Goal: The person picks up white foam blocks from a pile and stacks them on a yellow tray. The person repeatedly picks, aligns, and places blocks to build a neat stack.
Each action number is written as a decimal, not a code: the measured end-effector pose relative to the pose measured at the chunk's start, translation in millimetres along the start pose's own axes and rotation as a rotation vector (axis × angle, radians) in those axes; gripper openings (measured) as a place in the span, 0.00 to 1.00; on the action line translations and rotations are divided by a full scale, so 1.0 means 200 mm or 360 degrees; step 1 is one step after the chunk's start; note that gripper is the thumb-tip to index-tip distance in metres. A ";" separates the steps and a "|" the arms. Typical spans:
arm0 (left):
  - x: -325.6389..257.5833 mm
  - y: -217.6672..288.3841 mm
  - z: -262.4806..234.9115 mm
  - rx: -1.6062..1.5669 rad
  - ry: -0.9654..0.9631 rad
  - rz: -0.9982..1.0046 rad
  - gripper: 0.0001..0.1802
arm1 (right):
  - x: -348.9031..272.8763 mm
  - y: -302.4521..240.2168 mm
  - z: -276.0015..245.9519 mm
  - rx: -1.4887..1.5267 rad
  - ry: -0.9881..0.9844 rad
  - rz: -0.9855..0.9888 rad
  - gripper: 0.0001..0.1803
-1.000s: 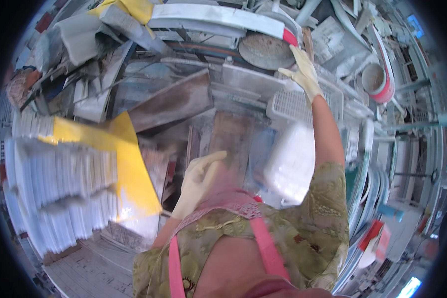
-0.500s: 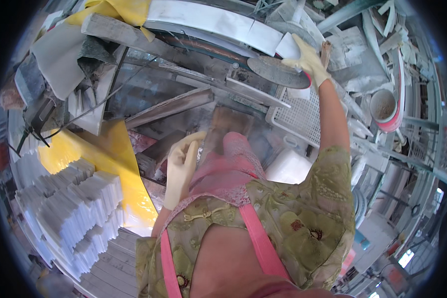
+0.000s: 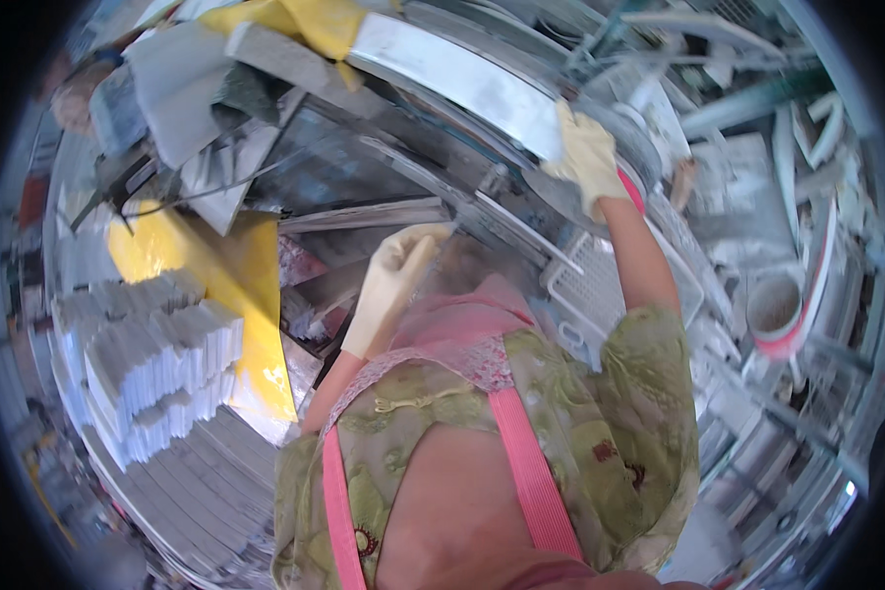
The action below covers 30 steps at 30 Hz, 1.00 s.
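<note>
Dusty, cluttered workshop: at twelve o'clock I see a long white strip [image 3: 452, 77]; my right hand [image 3: 585, 157] spreads its grip at the one-o'clock end, perhaps for steadying. My left hand [image 3: 391, 285] curls near nine, contents unclear; stacked white slabs [image 3: 167, 344] sit at eight.

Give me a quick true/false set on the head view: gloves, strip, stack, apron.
1. The left hand and right hand wear pale gloves. True.
2. The right hand is at the far-left end of the long white strip. False: it is at the right-hand end of the long white strip.
3. A yellow sheet lies beside the white stack. True.
4. The left hand rests on the white stack. False: it is apart from it, close by the pink apron.
5. The apron straps are blue. False: the apron straps are pink.
</note>
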<state>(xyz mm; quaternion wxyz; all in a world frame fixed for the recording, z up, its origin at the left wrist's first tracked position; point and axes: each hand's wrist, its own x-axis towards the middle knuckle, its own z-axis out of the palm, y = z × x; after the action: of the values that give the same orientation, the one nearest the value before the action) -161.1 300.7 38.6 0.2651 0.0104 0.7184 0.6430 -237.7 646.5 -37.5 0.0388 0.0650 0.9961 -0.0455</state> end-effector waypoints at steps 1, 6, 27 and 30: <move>0.03 0.00 0.02 -0.0002 -0.0012 0.0006 0.16 | 0.02 0.01 0.01 -0.0003 0.0058 -0.0087 0.61; 0.13 0.01 0.07 0.0461 0.0015 0.0207 0.20 | 0.05 0.13 -0.03 0.0377 -0.0084 -0.0190 0.67; -0.40 -0.12 -0.62 -0.0467 0.0177 0.0502 0.29 | -0.35 -1.48 -0.34 0.0633 0.0402 -0.1831 0.63; -0.57 -0.21 -0.73 -0.0451 0.0230 0.0422 0.30 | -0.43 -1.64 -0.32 0.0620 0.0395 -0.1931 0.63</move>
<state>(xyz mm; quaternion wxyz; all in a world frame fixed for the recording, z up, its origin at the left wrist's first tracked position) -106.3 119.2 45.7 0.1247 0.0213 0.6302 0.7661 -200.9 318.8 62.1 -0.1218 -0.4986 0.8265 -0.2313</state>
